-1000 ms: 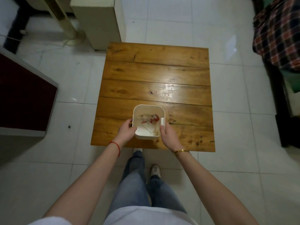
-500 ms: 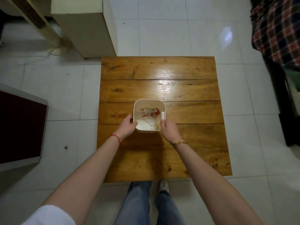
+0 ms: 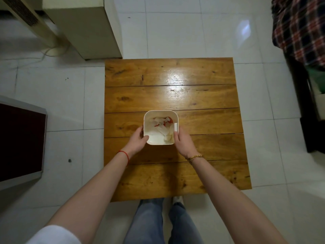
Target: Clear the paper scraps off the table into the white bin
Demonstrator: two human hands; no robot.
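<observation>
A small white square bin (image 3: pixel 159 113) stands near the middle of the wooden table (image 3: pixel 202 124). White and red paper scraps (image 3: pixel 162 124) lie inside it. My left hand (image 3: pixel 137 140) grips the bin's left side, its thumb hooked over the near rim. My right hand (image 3: pixel 182 140) presses against the bin's right side. No loose scraps show on the tabletop.
White tiled floor surrounds the table. A beige cabinet (image 3: pixel 91 29) stands at the table's far left corner, a dark red panel (image 3: pixel 19 140) is on the left, and a plaid cloth (image 3: pixel 299 27) lies at the far right. My legs (image 3: pixel 161 222) are at the table's near edge.
The bin, held in both hands, has moved from the table's near edge toward its middle. The view has shifted closer over the table.
</observation>
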